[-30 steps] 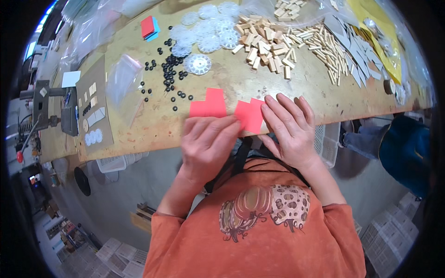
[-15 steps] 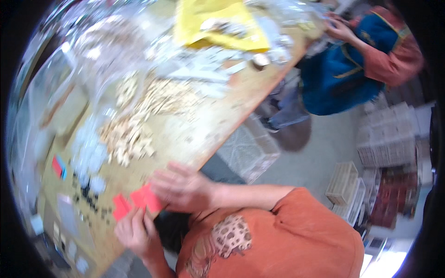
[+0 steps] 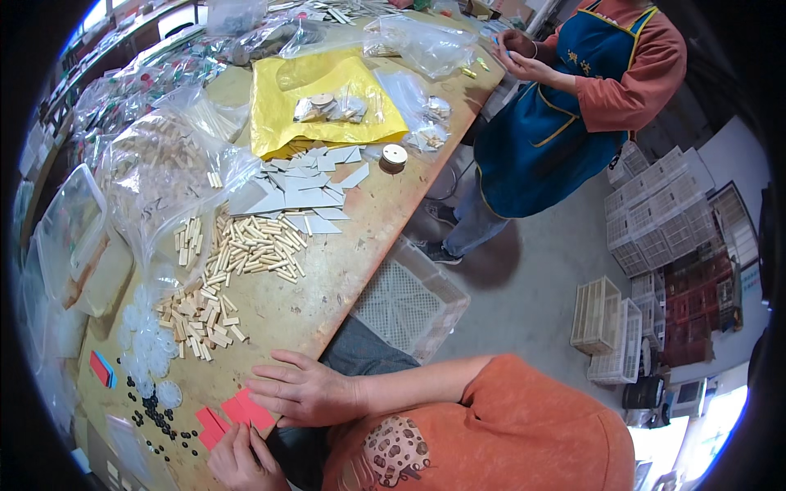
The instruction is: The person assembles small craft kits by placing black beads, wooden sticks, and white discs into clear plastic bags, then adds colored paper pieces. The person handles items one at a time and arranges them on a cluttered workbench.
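Note:
Two flat red pieces [image 3: 249,409], perhaps card or thin sheet, lie at the table's near edge. My left hand [image 3: 244,463] pinches their near side between thumb and fingers. Stretched out and slightly spread, the fingers of my right hand [image 3: 304,389] rest over the right edge of the larger red piece; its palm is hidden. Several small black rings [image 3: 155,413] are scattered just left of the red pieces. Beyond them sit clear plastic discs [image 3: 169,394] and a heap of short wooden blocks [image 3: 201,321].
Wooden dowels [image 3: 254,245], grey-white flat pieces [image 3: 299,184], a yellow bag [image 3: 327,98] and a spool [image 3: 393,158] cover the table farther off. A red-and-blue stack [image 3: 103,370] lies left. A person in a blue apron [image 3: 532,139] stands across; crates [image 3: 417,299] are on the floor.
The view has swung and become sharper, so the table and the other person sit differently in it. Both my hands stay at the red pieces.

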A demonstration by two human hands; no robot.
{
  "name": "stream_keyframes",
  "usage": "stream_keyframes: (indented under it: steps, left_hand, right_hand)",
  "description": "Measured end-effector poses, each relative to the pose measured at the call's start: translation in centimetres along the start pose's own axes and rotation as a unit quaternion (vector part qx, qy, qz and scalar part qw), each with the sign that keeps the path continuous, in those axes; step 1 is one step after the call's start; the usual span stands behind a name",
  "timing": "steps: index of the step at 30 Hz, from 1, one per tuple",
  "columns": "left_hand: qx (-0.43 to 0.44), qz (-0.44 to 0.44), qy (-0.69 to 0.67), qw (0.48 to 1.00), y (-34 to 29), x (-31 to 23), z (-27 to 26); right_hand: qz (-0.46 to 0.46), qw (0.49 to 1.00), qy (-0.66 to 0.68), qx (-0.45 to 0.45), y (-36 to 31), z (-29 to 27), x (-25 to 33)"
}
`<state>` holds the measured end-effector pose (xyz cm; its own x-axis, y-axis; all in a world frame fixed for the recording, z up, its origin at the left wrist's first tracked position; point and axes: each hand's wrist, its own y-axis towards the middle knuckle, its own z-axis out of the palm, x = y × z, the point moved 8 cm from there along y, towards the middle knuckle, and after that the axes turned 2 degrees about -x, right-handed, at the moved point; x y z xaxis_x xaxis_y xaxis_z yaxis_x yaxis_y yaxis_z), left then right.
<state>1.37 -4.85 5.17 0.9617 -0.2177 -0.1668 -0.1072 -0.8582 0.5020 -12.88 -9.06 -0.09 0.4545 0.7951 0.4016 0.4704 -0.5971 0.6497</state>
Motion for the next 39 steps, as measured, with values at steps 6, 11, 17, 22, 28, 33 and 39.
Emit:
stream_keyframes:
  steps: [6, 11, 17, 22, 28, 33, 39]
  left_hand:
    - [-0.015, -0.007, -0.029, 0.999, -0.7, 1.0, 0.5]
    - [0.005, -0.041, -0.067, 0.997, -0.6, 1.1, 0.4]
    - [-0.022, -0.073, -0.075, 0.994, -1.1, 2.5, -0.3]
    - [-0.055, -0.076, -0.083, 0.992, -1.5, 1.7, -0.3]
    - [-0.073, -0.055, -0.107, 0.99, -1.7, 1.7, 0.0]
    - [-0.072, -0.04, -0.151, 0.985, -1.5, 1.9, -0.3]
    - [-0.14, 0.005, -0.136, 0.981, -0.9, 6.0, -6.2]
  right_hand:
    - [-0.015, 0.999, 0.014, 0.037, 0.9, 1.6, 1.0]
    - [-0.014, 0.995, -0.023, 0.093, 1.2, 0.7, 0.7]
    - [-0.015, 0.99, -0.036, 0.133, 3.1, 1.0, 1.8]
    - [-0.017, 0.99, -0.054, 0.131, 3.0, 0.2, 0.8]
    - [-0.023, 0.989, -0.055, 0.136, 3.1, 0.0, 0.5]
    - [-0.043, 0.986, -0.051, 0.156, 3.1, 0.1, 0.8]
    - [-0.046, 0.995, -0.026, 0.085, 4.0, -4.1, -1.3]
